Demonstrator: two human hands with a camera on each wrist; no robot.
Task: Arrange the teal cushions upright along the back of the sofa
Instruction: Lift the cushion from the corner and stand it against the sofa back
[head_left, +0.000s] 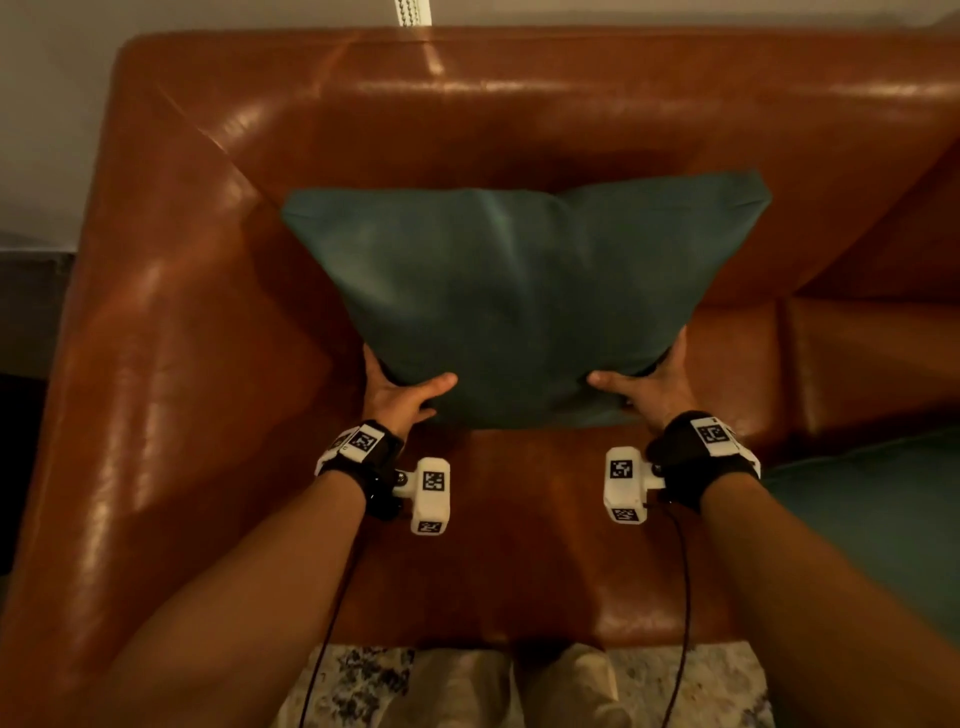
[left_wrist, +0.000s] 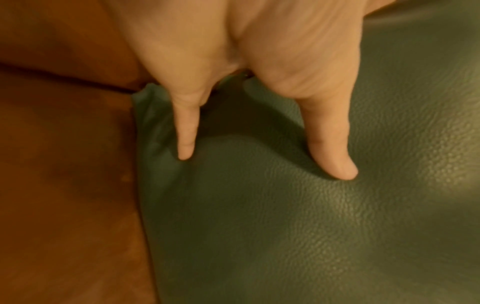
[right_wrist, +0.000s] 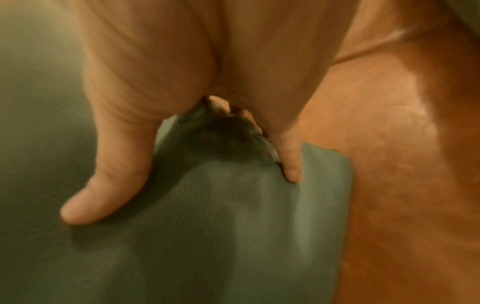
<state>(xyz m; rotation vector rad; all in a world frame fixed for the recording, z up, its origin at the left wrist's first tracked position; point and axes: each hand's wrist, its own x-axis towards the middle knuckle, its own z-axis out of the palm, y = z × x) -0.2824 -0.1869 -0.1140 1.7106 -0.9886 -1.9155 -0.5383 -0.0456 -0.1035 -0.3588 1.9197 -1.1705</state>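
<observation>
Cushion (head_left: 519, 296) upright-tilted on brown sofa (head_left: 197, 322), top edge toward backrest at 12 o'clock, long axis side to side. Gripped at lower corners: left hand (head_left: 395, 395), right hand (head_left: 649, 387) (thumbs in front). Second cushion (head_left: 883, 519) at 4 o'clock.

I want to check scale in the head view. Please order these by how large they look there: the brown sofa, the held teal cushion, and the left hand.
1. brown sofa
2. held teal cushion
3. left hand, gripping the cushion's lower corner
</observation>
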